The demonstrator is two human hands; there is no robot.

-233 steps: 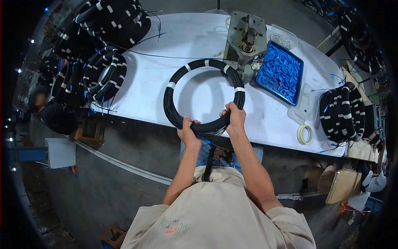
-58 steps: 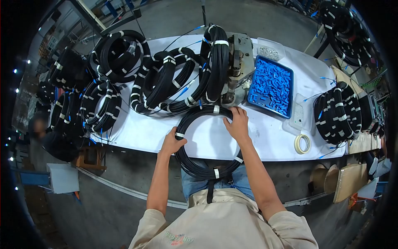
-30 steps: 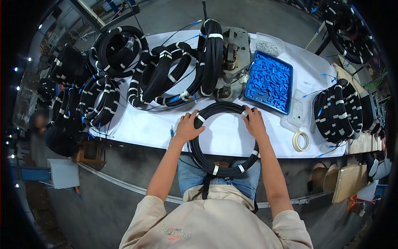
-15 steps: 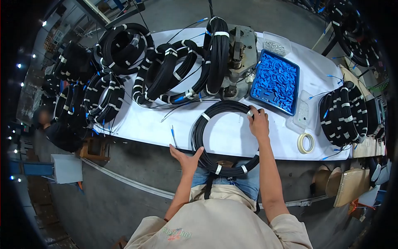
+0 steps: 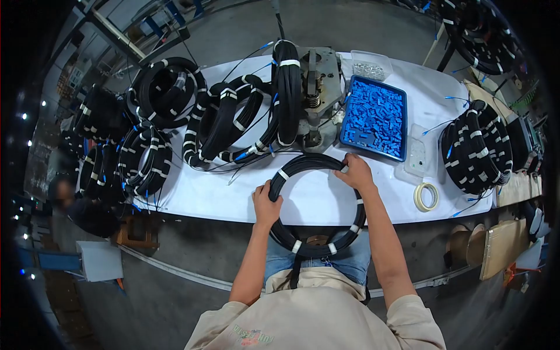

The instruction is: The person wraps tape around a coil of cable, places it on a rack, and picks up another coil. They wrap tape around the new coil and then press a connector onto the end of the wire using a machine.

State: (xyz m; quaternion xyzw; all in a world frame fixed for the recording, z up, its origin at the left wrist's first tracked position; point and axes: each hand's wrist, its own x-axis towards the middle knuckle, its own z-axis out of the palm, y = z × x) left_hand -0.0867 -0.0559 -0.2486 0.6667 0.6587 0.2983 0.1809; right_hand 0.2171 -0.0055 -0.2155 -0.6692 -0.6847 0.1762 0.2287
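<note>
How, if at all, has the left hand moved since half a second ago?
Yes, forward: the left hand, mostly short of the near edge of the table before, is now mostly past it.

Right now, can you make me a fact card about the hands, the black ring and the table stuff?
Left hand: on the coil's left side
Right hand: on its upper right
Coil: black, white bands, reaching past the table's near edge
Tray: holds blue pieces, right of the machine
Tape: a roll, nearer than the tray
</note>
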